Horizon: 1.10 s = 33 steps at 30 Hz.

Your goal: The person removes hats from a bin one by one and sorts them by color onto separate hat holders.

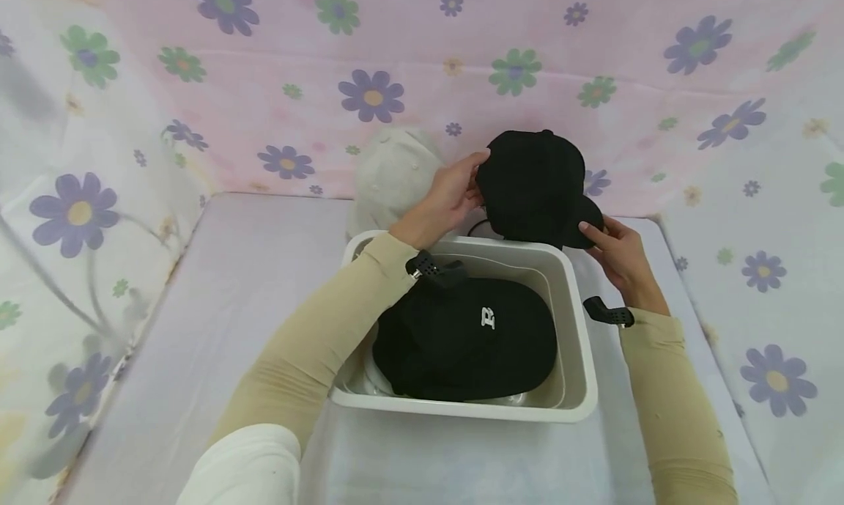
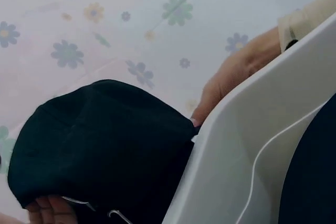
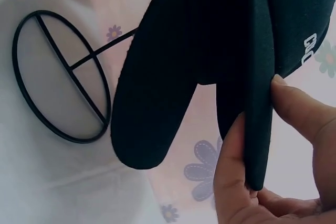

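Behind the bin's far right corner, both hands hold a black cap (image 1: 530, 182). My left hand (image 1: 453, 191) grips the left edge of its crown, with fingertips (image 2: 50, 211) tucked under the rim in the left wrist view. At the other end my right hand (image 1: 623, 259) pinches the brim (image 3: 259, 129) between thumb and fingers. Small white lettering (image 3: 310, 48) shows on the crown in the right wrist view. Close behind the pinched brim hangs another black brim (image 3: 149, 129), beside a black wire stand (image 3: 63, 77) with an oval base.
A beige-white plastic bin (image 1: 580, 358) stands in front, holding a black cap with a white letter (image 1: 464, 336). At the back, a pale cap (image 1: 395, 171) sits left of the held one. Flowered cloth (image 1: 422, 65) encloses the table's back and sides.
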Each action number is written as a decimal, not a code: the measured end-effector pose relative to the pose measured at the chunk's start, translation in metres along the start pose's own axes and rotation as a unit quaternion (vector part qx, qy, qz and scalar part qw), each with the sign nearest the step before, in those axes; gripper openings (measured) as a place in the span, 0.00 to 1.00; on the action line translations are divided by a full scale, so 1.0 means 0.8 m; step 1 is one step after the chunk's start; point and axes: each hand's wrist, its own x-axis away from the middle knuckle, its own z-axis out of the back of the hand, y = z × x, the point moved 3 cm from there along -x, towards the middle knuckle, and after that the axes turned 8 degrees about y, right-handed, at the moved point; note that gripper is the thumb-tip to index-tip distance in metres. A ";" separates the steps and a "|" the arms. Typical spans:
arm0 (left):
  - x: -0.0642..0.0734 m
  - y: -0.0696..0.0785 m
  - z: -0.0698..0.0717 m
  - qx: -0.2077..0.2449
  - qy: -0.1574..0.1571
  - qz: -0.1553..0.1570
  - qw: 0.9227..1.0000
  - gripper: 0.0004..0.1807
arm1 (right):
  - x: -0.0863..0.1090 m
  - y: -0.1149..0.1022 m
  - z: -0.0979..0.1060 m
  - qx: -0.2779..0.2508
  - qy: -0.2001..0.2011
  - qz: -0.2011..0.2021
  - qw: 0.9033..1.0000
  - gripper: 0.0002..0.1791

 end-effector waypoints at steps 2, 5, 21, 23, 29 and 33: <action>-0.001 0.000 -0.001 -0.014 -0.007 -0.017 1.000 0.10 | 0.000 -0.004 -0.001 0.022 0.003 0.002 1.000 0.42; -0.004 -0.002 -0.002 -0.038 -0.018 -0.050 0.998 0.14 | 0.001 -0.009 -0.001 0.050 0.008 0.005 0.999 0.44; -0.008 -0.009 0.005 -0.183 -0.015 -0.127 0.975 0.44 | -0.011 -0.024 -0.005 0.123 0.032 0.013 0.992 0.45; -0.008 -0.009 0.006 -0.195 -0.012 -0.129 0.972 0.43 | -0.012 -0.024 -0.006 0.148 0.036 0.012 0.988 0.45; -0.013 -0.014 0.008 -0.240 0.004 -0.120 0.963 0.44 | -0.016 -0.021 -0.008 0.174 0.035 0.004 0.984 0.45; -0.016 -0.019 0.009 -0.255 0.004 -0.108 0.961 0.44 | -0.018 -0.019 -0.008 0.188 0.033 -0.004 0.982 0.46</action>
